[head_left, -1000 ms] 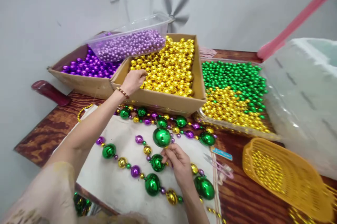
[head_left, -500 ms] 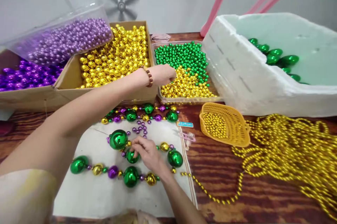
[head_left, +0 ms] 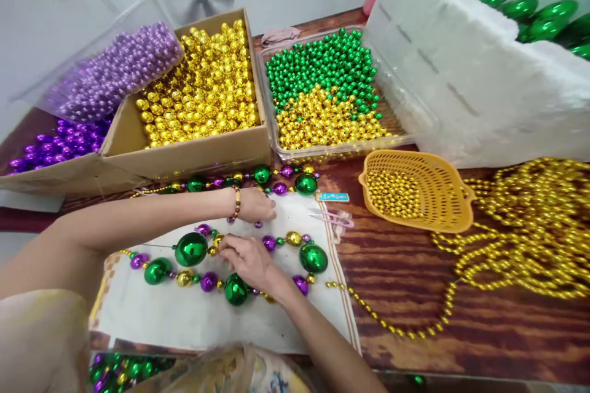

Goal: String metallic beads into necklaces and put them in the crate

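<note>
My left hand, with a beaded bracelet on the wrist, is over the white cloth, its fingers curled down and closed. What it may hold is hidden; a small purple bead lies just beneath it. My right hand pinches the bead strand beside a gold bead. To the left of that grip sits a large green bead, from which a thin wire sticks out. The strand, with green, gold and purple beads, loops across the cloth.
Behind the cloth stand a box of gold beads, a clear tray of green and gold beads and a tilted tub of purple beads. Rightward are a yellow basket, heaped gold bead chains and a white foam box.
My left hand has come back from the tray of green and gold beads to the cloth. My right hand keeps its pinch on the strand. The view has shifted and tilted.
</note>
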